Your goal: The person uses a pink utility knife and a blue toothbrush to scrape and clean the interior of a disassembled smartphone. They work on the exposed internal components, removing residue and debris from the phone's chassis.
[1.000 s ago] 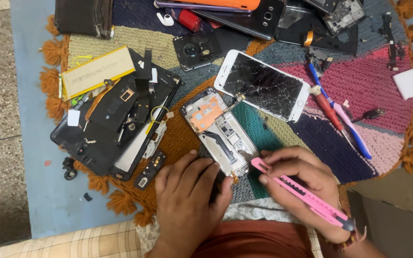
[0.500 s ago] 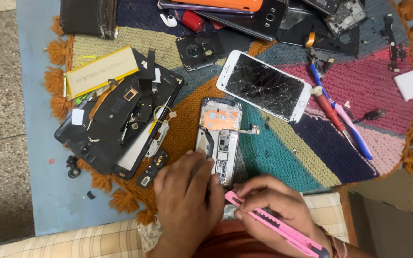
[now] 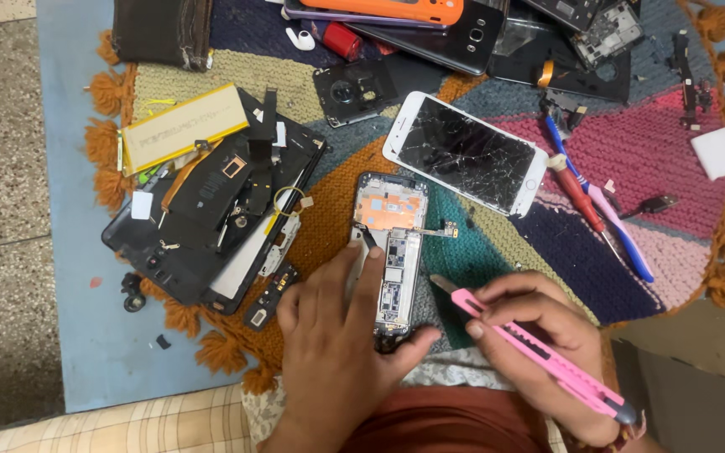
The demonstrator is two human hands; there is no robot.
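An opened phone (image 3: 392, 243) with an orange plate and bare circuit board lies on a knitted multicolour mat (image 3: 497, 268). My left hand (image 3: 337, 344) grips its lower end, fingers along its left side and thumb under its bottom edge. My right hand (image 3: 539, 344) holds a pink utility knife (image 3: 530, 348), its blade tip pointing up-left a little to the right of the phone and apart from it.
A white phone with a cracked screen (image 3: 466, 153) lies above right. A pile of black phone parts and a yellow battery (image 3: 185, 126) sits at the left. Screwdrivers (image 3: 597, 210), more phones (image 3: 430, 25) and a dark pouch (image 3: 161, 32) lie along the back.
The opened phone has been turned upright and shifted left in my left hand's grip. My right hand with the pink knife drew back down, then came up beside the phone.
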